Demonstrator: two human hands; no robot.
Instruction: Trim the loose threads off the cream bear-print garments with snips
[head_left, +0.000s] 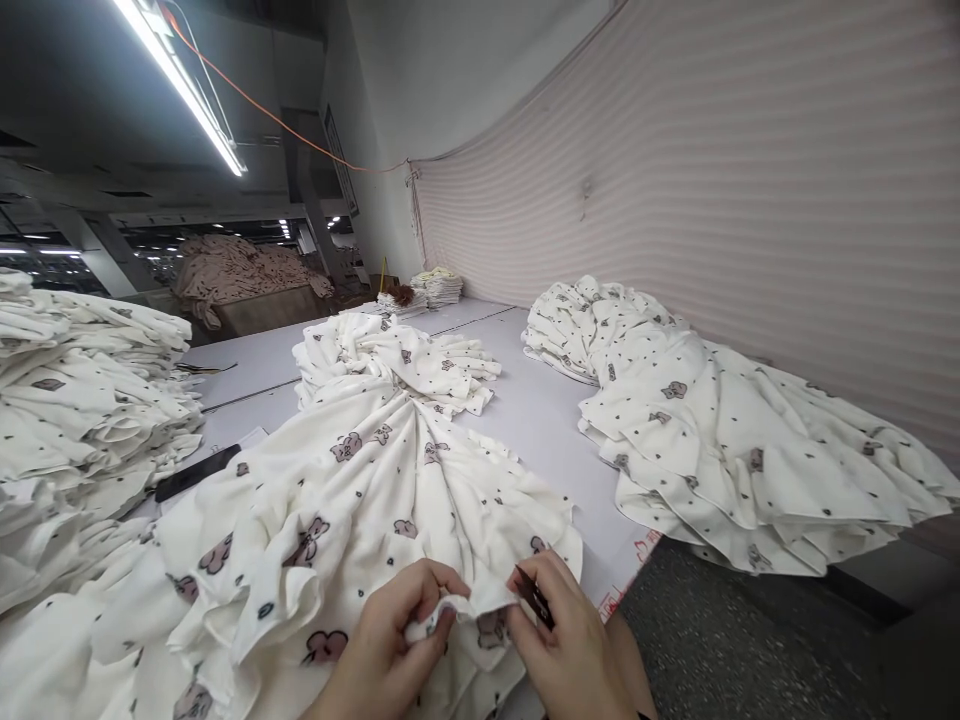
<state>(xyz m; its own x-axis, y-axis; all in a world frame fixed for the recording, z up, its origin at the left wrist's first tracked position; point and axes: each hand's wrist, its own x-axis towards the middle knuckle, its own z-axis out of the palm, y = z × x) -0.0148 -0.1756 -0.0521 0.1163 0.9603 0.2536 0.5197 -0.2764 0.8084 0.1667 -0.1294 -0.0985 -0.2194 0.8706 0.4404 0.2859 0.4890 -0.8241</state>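
A pile of white fleece fabric with mauve printed figures and small dark spots lies gathered in folds in front of me. My left hand pinches the fabric's edge between thumb and fingers. Close by on its right, my right hand grips the same edge with thumb and fingertip. Tucked in that hand is a small dark tool, apparently thread snips, partly hidden by the fingers. A short stretch of hem runs between the two hands.
More printed fabric is heaped on the right, overhanging the table edge. Tall stacks rise at the left, beside a black flat object. Folded cloths lie at the far end of the table. A striped curtain hangs behind.
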